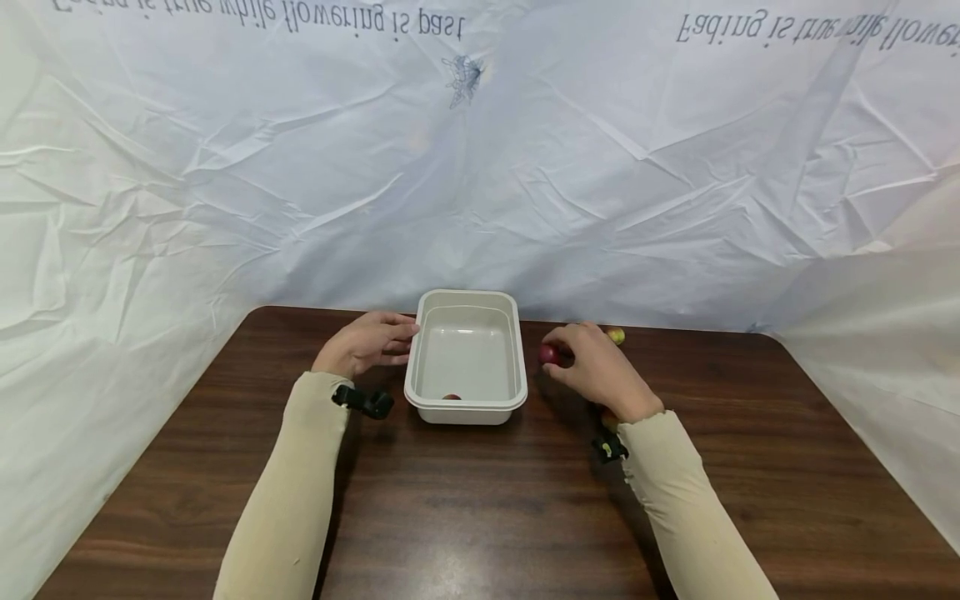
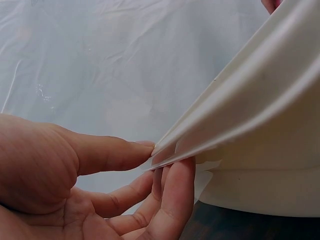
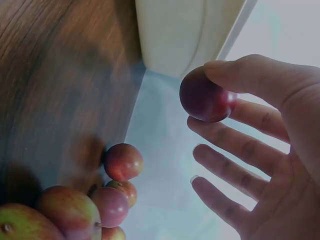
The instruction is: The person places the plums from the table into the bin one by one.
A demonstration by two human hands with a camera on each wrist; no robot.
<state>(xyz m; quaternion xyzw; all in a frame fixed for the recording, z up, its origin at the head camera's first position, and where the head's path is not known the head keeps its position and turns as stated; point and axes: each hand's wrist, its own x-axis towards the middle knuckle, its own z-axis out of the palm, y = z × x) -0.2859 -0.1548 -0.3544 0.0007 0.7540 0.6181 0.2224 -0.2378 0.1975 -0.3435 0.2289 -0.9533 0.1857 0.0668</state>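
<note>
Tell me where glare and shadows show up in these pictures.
Head: pale glare on the near table, small highlights inside the white container; left wrist: soft sheen along the container's rim, table corner very dark; right wrist: washed-out brightness around the right hand, small highlight on the pinched fruit, dark shadows beside the piled fruit.

Dark wooden table point(image 1: 450, 500), pale bin point(image 1: 465, 416), fruit point(image 3: 67, 212)

From the head, can see only the reddish top of a fruit point(image 1: 452, 397) inside the white tub point(image 1: 467, 360), and, right of the tub, only parts of fruits point(image 1: 616, 335) behind the right hand point(image 1: 598, 368). From both wrists, find the tub cropped by the edges.
</note>
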